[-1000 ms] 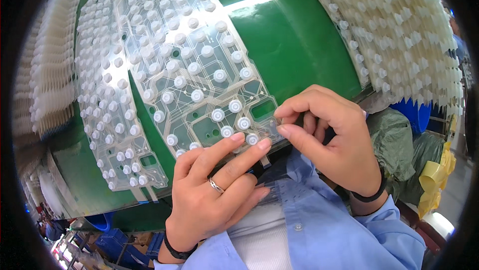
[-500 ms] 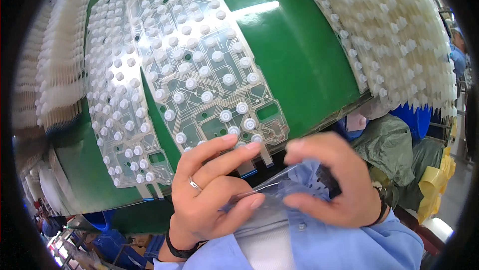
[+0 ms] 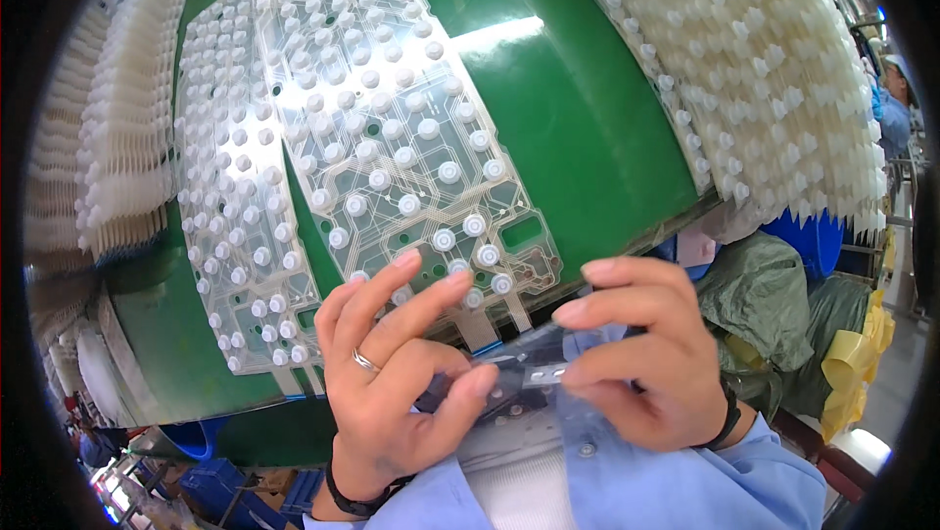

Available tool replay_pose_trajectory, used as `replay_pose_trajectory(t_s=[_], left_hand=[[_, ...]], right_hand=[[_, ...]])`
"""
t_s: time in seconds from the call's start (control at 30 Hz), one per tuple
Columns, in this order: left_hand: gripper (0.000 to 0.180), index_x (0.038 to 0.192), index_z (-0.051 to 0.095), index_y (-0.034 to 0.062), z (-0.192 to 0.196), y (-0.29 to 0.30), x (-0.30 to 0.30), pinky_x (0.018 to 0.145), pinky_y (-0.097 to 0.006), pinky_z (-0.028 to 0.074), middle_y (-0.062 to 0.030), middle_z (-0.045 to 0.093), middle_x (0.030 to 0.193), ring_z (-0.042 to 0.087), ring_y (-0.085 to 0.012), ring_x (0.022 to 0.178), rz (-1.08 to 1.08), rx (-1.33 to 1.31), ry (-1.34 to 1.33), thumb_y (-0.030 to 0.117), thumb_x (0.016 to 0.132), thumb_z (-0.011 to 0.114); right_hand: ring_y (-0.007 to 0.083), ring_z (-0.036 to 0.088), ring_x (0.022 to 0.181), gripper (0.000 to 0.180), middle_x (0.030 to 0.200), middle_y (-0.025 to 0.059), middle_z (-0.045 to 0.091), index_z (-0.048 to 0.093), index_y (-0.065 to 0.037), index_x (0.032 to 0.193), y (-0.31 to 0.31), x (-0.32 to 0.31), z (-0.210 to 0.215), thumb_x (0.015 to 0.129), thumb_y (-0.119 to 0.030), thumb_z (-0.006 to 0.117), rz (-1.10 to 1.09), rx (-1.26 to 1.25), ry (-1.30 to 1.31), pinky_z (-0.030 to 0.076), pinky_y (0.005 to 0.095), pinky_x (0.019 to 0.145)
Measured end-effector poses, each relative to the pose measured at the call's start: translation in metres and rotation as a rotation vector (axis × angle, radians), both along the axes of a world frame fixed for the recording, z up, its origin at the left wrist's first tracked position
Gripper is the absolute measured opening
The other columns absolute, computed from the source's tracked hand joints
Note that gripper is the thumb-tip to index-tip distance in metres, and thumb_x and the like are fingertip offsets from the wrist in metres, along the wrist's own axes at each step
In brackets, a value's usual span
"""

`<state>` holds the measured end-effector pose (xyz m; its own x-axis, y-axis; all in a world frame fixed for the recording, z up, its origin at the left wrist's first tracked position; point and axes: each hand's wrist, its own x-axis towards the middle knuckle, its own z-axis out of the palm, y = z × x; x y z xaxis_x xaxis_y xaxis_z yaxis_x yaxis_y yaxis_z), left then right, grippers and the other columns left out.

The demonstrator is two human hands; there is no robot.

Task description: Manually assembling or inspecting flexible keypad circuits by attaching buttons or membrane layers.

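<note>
Between my hands, near my chest, is a piece of clear plastic film (image 3: 519, 395) with small light spots on it. My left hand (image 3: 397, 373), with a ring on one finger, pinches the film's left side between thumb and curled finger; its other fingers stretch over the near edge of a membrane sheet. My right hand (image 3: 651, 363) grips the right end between thumb and fingertips. Just beyond my hands lie two clear keyboard membrane sheets, the right one (image 3: 441, 128) and the left one (image 3: 235, 226), both with printed traces and rows of white rubber domes.
Under the sheets is a green tabletop (image 3: 587, 128). Dense stacks of similar domed sheets stand at the right (image 3: 754, 70) and at the left (image 3: 127, 109). Beyond the table edge are a dark green plastic bag (image 3: 759, 300), a blue bin (image 3: 808, 236) and yellow material (image 3: 852, 359).
The film has tilted, and a small strip now shows at my right fingertips. My right hand has turned slightly with its fingers more visible; my left fingers have moved a little left.
</note>
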<state>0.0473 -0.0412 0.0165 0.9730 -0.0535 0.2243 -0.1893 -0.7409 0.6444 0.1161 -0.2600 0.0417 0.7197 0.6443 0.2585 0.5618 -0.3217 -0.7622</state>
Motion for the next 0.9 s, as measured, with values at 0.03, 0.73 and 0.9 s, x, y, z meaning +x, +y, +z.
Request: replay_pose_trajectory(t_s=[0.03, 0.73, 0.9], left_hand=[[0.02, 0.065, 0.058, 0.0073, -0.002, 0.001, 0.001, 0.099, -0.047, 0.038, -0.0155, 0.07, 0.115, 0.057, -0.0359, 0.12, -0.001, 0.034, -0.011, 0.019, 0.074, 0.072], [0.027, 0.066, 0.055, 0.0163, -0.014, 0.004, 0.004, 0.083, -0.032, 0.042, -0.001, 0.071, 0.116, 0.065, -0.0181, 0.107, -0.178, 0.087, -0.026, 0.03, 0.075, 0.076], [0.026, 0.066, 0.057, 0.0178, -0.02, 0.006, 0.002, 0.084, -0.036, 0.04, -0.0027, 0.071, 0.117, 0.063, -0.0212, 0.108, -0.209, 0.105, -0.047, 0.034, 0.076, 0.075]], right_hand=[[0.0363, 0.059, 0.11, 0.019, 0.113, 0.0107, 0.066, 0.067, -0.007, 0.093, -0.003, 0.006, 0.003, 0.077, -0.006, 0.075, -0.02, 0.018, 0.026, 0.047, 0.0415, 0.092], [0.0121, 0.053, 0.057, 0.006, 0.078, 0.0062, 0.064, 0.065, -0.003, 0.087, 0.038, 0.055, -0.023, 0.083, 0.0, 0.068, -0.296, -0.073, 0.323, 0.041, 0.0253, 0.052], [0.013, 0.052, 0.056, 0.006, 0.077, 0.0061, 0.063, 0.065, -0.003, 0.086, 0.037, 0.055, -0.024, 0.082, 0.0, 0.069, -0.31, -0.088, 0.313, 0.04, 0.026, 0.051]])
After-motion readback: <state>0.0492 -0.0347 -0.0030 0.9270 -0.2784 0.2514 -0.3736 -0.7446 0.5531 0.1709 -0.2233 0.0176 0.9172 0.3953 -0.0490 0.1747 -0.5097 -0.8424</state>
